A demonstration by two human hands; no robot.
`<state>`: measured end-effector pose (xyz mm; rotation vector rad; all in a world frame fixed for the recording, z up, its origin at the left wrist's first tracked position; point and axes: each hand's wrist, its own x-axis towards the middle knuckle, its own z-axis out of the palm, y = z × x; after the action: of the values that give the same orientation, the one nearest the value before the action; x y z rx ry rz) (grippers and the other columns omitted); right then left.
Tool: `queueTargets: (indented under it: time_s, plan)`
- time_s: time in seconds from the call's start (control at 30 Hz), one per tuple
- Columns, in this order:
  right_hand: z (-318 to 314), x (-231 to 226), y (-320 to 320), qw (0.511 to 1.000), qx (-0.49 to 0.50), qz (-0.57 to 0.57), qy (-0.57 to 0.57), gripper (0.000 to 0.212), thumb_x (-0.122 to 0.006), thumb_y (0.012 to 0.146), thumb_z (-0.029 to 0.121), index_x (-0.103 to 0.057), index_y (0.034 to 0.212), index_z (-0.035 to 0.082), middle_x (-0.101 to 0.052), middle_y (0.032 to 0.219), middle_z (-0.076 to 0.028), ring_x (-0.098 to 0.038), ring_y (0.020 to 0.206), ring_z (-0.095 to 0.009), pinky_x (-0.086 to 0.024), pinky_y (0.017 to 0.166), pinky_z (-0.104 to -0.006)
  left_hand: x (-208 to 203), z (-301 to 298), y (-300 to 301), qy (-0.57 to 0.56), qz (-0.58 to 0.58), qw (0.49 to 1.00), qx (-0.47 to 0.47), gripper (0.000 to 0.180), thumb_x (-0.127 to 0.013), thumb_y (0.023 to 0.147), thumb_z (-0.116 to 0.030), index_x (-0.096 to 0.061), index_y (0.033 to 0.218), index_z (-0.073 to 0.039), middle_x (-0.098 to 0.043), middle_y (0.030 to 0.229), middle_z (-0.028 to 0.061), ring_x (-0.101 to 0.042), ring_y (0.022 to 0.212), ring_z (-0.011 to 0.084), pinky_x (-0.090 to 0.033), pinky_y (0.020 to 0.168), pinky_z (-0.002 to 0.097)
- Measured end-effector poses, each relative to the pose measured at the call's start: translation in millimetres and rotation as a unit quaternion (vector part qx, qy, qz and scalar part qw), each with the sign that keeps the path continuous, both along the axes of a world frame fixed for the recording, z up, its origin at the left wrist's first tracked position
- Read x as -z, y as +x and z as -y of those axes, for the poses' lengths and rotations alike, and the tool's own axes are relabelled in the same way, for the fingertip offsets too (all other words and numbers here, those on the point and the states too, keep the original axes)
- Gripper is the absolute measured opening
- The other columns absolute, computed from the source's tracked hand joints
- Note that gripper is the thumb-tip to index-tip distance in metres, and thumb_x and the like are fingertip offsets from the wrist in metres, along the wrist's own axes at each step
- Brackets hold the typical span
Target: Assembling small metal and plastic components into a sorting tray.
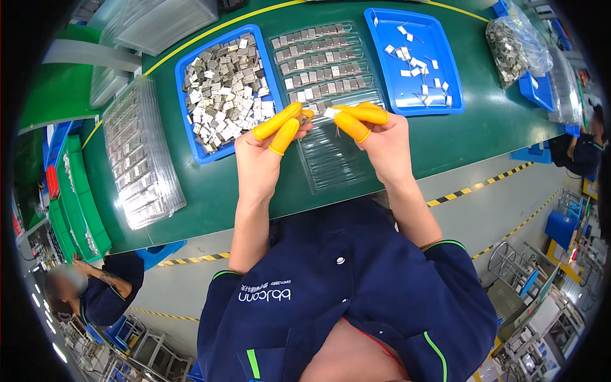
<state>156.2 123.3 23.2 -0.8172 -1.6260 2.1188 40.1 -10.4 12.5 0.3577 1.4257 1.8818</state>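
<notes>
Both my hands meet above a clear ribbed plastic tray, with yellow finger cots on thumbs and fingers. My left hand is closed in a pinch on a small grey metal part, mostly hidden by the fingertips. Close beside it, my right hand pinches a small white connector, whose thin wires hang below the fingers. A narrow gap seems to part the two pieces. Rows of small metal-and-white parts fill the tray's far part, while its near slots hold none.
Left of the tray, a blue bin holds heaped metal and white parts. A blue bin on the right has scattered white wired connectors. Stacked clear trays lie farther left; a bag of parts stands far right. Another person works at left.
</notes>
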Motion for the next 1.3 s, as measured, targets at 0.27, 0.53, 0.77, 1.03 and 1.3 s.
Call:
queueTargets:
  time_s: [0.27, 0.53, 0.77, 1.03, 1.3]
  plan:
    - [12, 5, -2, 1.0, 0.0, 0.008, 0.001, 0.017, -0.065, 0.076, -0.001, -0.064, 0.092, -0.005, -0.064, 0.088, -0.007, -0.061, 0.079, -0.011, -0.048, 0.074, -0.022, 0, -3, 7, -0.02, 0.008, 1.0, -0.005, 0.03, -0.062, 0.08, 0.0, -0.056, 0.108, 0.006, -0.063, 0.098, 0.0151, -0.063, 0.086, 0.019, -0.052, 0.078, 0.0277]
    - [1, 4, 7, 0.986, -0.033, 0.044, 0.155, 0.014, -0.069, 0.073, 0.004, -0.068, 0.087, 0.001, -0.062, 0.076, 0.0, -0.051, 0.063, -0.006, -0.042, 0.06, -0.0186, 1, -3, 13, -0.002, 0.063, 0.998, 0.009, 0.029, -0.063, 0.078, 0.002, -0.057, 0.106, 0.008, -0.063, 0.098, 0.0144, -0.063, 0.086, 0.0182, -0.053, 0.078, 0.0283]
    - [-5, 7, 12, 0.986, -0.062, 0.016, 0.154, 0.02, -0.074, 0.068, 0.006, -0.068, 0.086, 0.002, -0.059, 0.073, 0.0, -0.047, 0.062, -0.008, -0.04, 0.059, -0.0206, 1, -1, 17, -0.022, 0.014, 0.999, 0.024, 0.022, -0.065, 0.077, 0.001, -0.063, 0.099, 0.005, -0.065, 0.093, 0.0133, -0.063, 0.083, 0.0166, -0.051, 0.075, 0.0269]
    - [-1, 18, 18, 0.994, -0.08, -0.071, -0.001, 0.022, -0.077, 0.065, 0.006, -0.067, 0.083, 0.002, -0.061, 0.078, -0.002, -0.055, 0.073, -0.01, -0.045, 0.07, -0.0228, 1, 4, 20, -0.005, 0.063, 0.993, 0.099, 0.021, -0.066, 0.076, -0.002, -0.064, 0.096, 0.006, -0.066, 0.086, 0.0122, -0.063, 0.07, 0.0152, -0.051, 0.068, 0.0252]
    - [8, 13, 19, 0.985, -0.002, -0.021, 0.168, 0.018, -0.075, 0.065, 0.004, -0.067, 0.08, 0.001, -0.062, 0.075, -0.005, -0.059, 0.073, -0.013, -0.046, 0.068, -0.0242, 10, -2, 35, 0.01, 0.104, 0.994, 0.037, 0.02, -0.064, 0.079, -0.003, -0.063, 0.098, 0.005, -0.065, 0.085, 0.0111, -0.062, 0.072, 0.0144, -0.05, 0.068, 0.0237]
